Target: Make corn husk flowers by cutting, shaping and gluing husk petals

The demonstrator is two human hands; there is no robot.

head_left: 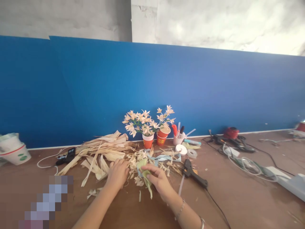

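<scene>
My right hand (161, 184) pinches a pale green strip of dried husk (147, 182) between thumb and fingers. The strip hangs down toward the table in a narrow tail. My left hand (118, 174) lies at the left side of a heap of small cut husk pieces (133, 162), fingers stretched forward and nothing visible in them; its fingertips are partly hidden. Beside it, long dried husks (111, 146) are piled up. Light blue strips (164, 157) lie on the heap behind my right hand. A black glue gun (194, 175) rests to the right.
Husk flowers (141, 121) stand in red paper cups (148, 143) against the blue partition (152, 79). A pen cup (177, 140) and a tape roll (192, 154) are close by. Cables (250, 167) and a power strip (286, 184) lie right; a white bucket (16, 152) stands left.
</scene>
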